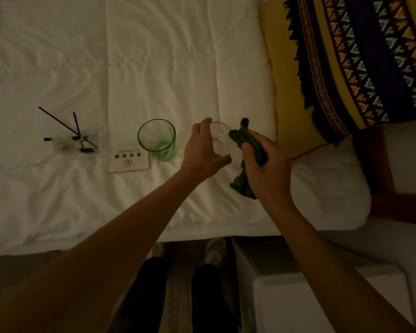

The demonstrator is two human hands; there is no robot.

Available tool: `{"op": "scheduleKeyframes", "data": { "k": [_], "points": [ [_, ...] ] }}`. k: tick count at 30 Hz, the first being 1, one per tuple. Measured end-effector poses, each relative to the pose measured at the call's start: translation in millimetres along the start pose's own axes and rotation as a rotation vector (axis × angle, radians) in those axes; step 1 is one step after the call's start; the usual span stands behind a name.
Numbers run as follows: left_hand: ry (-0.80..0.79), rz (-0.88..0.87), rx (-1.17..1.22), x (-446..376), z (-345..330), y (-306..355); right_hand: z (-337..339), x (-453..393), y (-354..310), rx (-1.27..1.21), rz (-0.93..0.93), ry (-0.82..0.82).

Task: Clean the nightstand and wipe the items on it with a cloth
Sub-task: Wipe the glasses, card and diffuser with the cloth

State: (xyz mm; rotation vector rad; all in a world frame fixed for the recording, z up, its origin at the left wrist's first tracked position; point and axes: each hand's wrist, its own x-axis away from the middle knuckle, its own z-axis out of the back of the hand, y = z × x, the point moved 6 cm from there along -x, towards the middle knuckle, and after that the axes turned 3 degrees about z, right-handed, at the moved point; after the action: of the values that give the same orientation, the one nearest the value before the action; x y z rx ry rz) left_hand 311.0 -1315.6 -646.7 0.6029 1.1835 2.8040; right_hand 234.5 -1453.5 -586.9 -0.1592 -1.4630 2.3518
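Centrally, just right of the frame's middle, the left hand (203, 150) grips a clear glass (220, 139) with thumb and fingers curled round its rim and side, while the right hand (265, 162) clutches a dark green cloth (246, 150) bunched against the glass's right side. Both hover over a white bedsheet (58, 56), which spreads wide and bare across the upper left; its near edge runs along the lower third of the frame. A green glass (157, 139) stands just left of the hands, beside a no-smoking card (129, 159), with a reed diffuser (69, 138) further left. A patterned pillow (360, 58) crowds the upper right. The nightstand (322, 301), white, sits lower right, partly behind the right forearm and cut by the frame. Dim light blurs the clear glass's outline.
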Motion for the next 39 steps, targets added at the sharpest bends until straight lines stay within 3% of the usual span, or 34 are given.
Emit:
{"op": "scheduleKeyframes", "data": {
  "k": [13, 17, 21, 24, 30, 39],
  "points": [
    [-0.104, -0.057, -0.093, 14, 21, 2, -9, -8, -11, -0.015, 0.022, 0.022],
    [-0.044, -0.134, -0.033, 25, 54, 7, -13, -8, -23, -0.01, 0.031, 0.009],
    [0.151, -0.205, -0.012, 32, 101, -4, -21, -10, -38, -0.015, 0.02, -0.001],
    [0.201, -0.138, -0.093, 26, 120, -32, -31, -15, -46, -0.003, 0.026, 0.0],
    [-0.038, 0.097, -0.208, 9, 103, -80, -49, -13, -60, 0.001, 0.072, 0.021],
    [0.102, 0.048, -0.004, 10, 122, -74, -66, -8, -76, -0.034, 0.108, 0.03]
  ]
}}
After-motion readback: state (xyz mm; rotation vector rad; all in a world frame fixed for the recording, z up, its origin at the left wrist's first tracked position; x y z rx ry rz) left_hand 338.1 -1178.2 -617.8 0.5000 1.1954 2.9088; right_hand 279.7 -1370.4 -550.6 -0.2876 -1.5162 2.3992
